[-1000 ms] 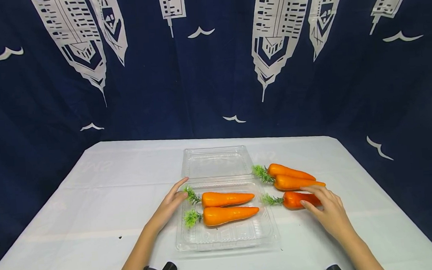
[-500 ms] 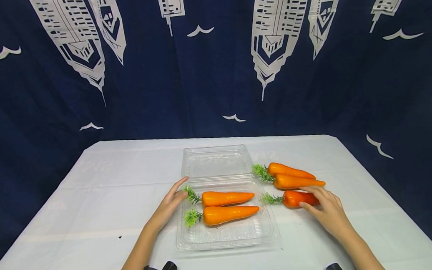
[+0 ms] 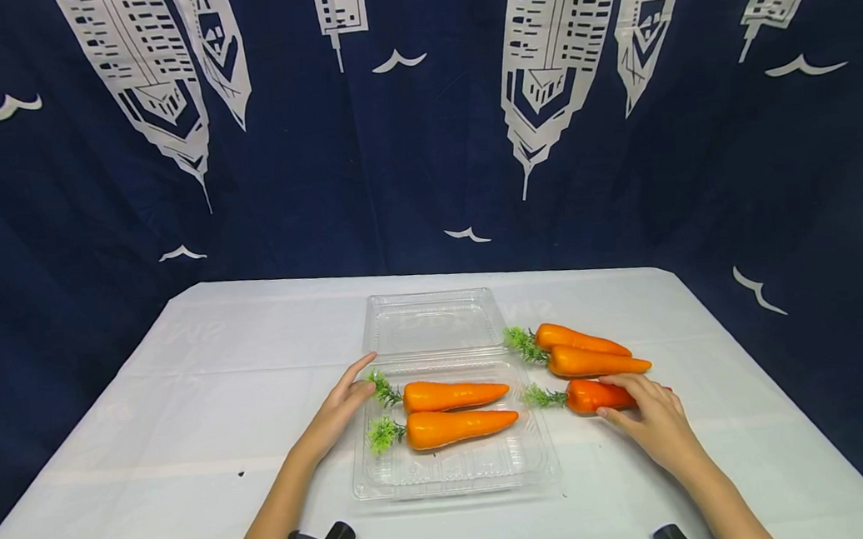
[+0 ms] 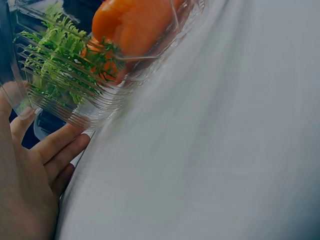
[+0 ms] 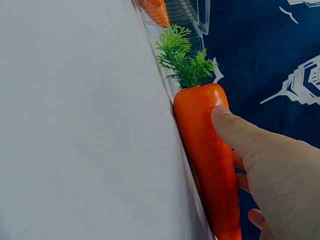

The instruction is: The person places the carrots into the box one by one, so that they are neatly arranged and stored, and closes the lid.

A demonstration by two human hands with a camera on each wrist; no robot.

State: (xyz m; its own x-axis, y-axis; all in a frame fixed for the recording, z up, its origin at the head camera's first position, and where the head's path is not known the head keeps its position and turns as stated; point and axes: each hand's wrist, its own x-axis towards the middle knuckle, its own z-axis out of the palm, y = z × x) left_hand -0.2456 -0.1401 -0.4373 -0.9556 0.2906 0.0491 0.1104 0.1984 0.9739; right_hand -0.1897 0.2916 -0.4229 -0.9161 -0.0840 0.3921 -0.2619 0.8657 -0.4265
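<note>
An open clear plastic clamshell container (image 3: 449, 473) lies on the table with two orange carrots (image 3: 455, 397) side by side in its base, leafy tops to the left. My left hand (image 3: 336, 414) touches the container's left side. In the left wrist view, the fingers (image 4: 60, 142) reach straight to its ribbed wall. My right hand (image 3: 660, 425) grips a darker orange-red carrot (image 5: 205, 150) beside the container. The thumb lies on its near side, and the fingers go behind it. The carrot's green top (image 3: 544, 397) points at the container.
Two more carrots (image 3: 596, 362) lie together behind the right hand, right of the container. The container's lid (image 3: 435, 323) is folded back flat. A dark blue curtain (image 3: 409, 162) hangs behind the white table (image 3: 186, 420).
My right thumb and fingers have shifted slightly on the darker carrot. The left hand and the container have stayed where they were.
</note>
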